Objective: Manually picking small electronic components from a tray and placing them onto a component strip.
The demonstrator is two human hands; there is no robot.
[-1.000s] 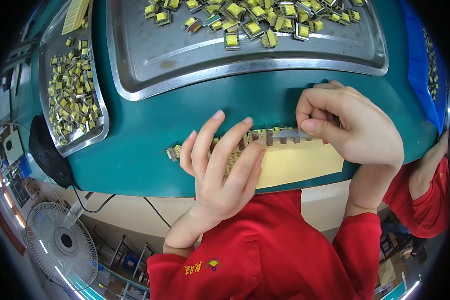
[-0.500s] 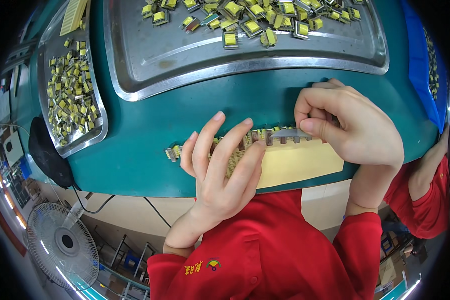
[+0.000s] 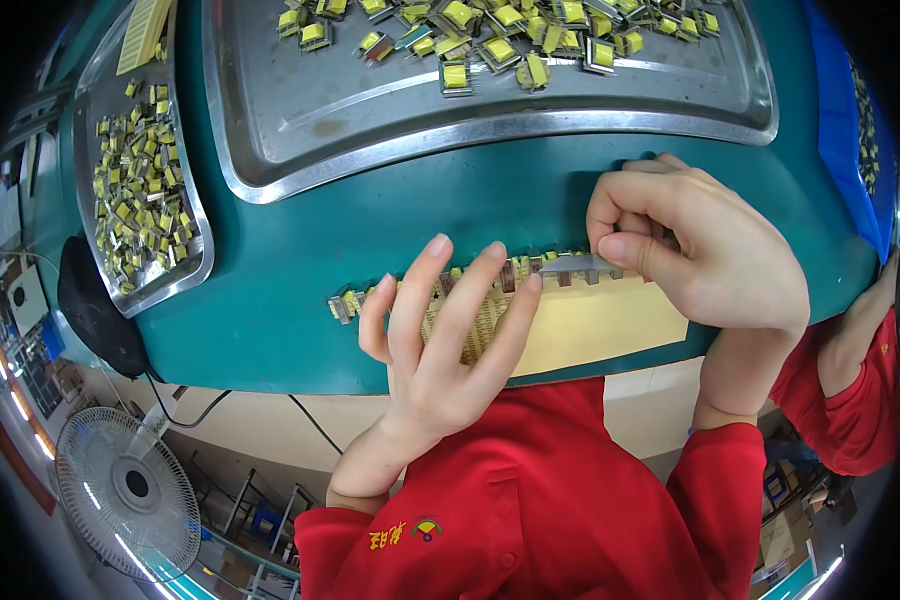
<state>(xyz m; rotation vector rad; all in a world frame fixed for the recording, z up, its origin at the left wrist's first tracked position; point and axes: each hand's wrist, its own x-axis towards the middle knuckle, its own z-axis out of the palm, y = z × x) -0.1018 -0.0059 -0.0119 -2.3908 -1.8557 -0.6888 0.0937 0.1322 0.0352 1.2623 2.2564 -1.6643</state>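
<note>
A row of small yellow-wrapped transformers (image 3: 346, 304) runs along the far edge of a yellow label sheet (image 3: 600, 330). My left hand (image 3: 440, 350) lies over the row and the sheet, its fingers stretched and spread, holding nothing. Small printed labels show between those fingers. Above the right part of the row, my right hand (image 3: 700, 245) pinches a thin grey blade (image 3: 567, 264) between thumb and index finger. The blade's slanted tip points left, close to the transformers. My right hand hides the row's right end.
Beyond my hands stands a large metal tray (image 3: 370, 150) with many loose transformers. A smaller metal tray (image 3: 198, 262) at the left holds more. A black object (image 3: 95, 305) sits at the table's left edge, near a fan (image 3: 135, 485). At right are a blue bin (image 3: 838, 130) and another person's arm (image 3: 860, 330).
My left hand's fingers have shifted and spread, with the index fingertip slightly further right. More printed labels now show between them. My right hand with the blade has barely moved.
</note>
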